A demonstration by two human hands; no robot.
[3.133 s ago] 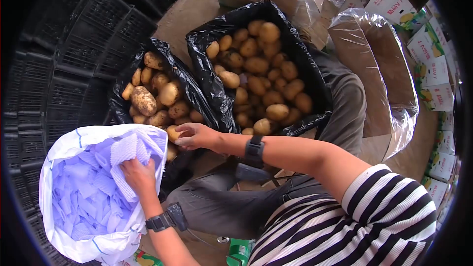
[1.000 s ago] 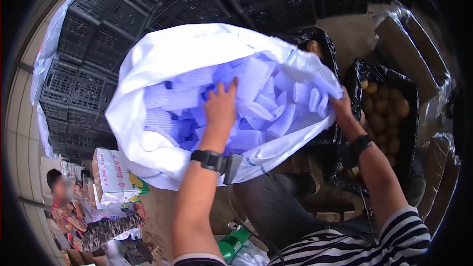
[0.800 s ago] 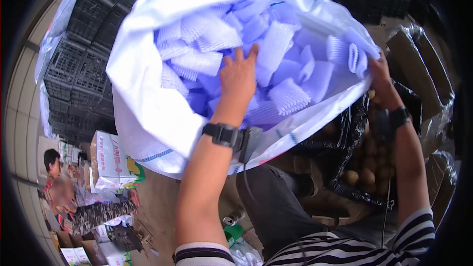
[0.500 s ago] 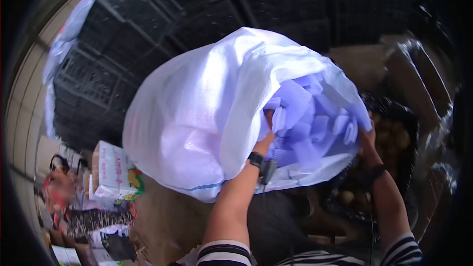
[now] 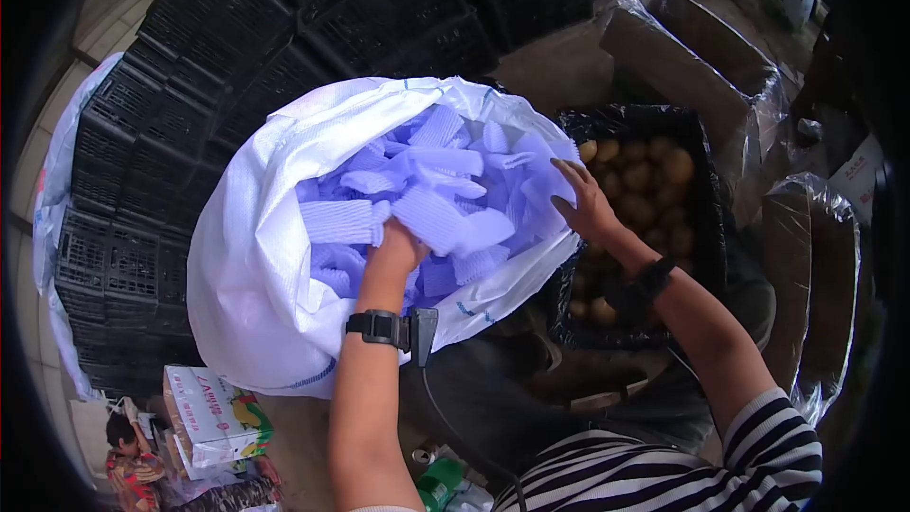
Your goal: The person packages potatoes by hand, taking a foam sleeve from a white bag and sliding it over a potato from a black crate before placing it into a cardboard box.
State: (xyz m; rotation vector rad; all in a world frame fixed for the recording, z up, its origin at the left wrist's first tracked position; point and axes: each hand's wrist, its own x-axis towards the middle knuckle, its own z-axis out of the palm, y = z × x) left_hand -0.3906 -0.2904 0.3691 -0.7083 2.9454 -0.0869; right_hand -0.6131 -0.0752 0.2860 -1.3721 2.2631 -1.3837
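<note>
A large white woven sack gapes toward me, full of pale purple foam net sleeves. My left hand reaches in among the sleeves, its fingers buried under them, so I cannot tell what they grip. At the sack's right rim is my right hand, fingers and thumb apart, with the fingertips right beside the sleeves there. Both wrists wear dark bands, and a small dark device with a cable hangs at the left one.
Right of the sack stands a black-lined crate of round yellowish-brown produce. Plastic-lined cardboard boxes flank it. Black plastic crates are stacked behind. At lower left are a printed carton and a person; a green bottle lies below.
The sack's mouth has turned up toward me, showing more sleeves. My right hand has come off the rim with its fingers spread. My left hand remains among the sleeves; the view has shifted.
</note>
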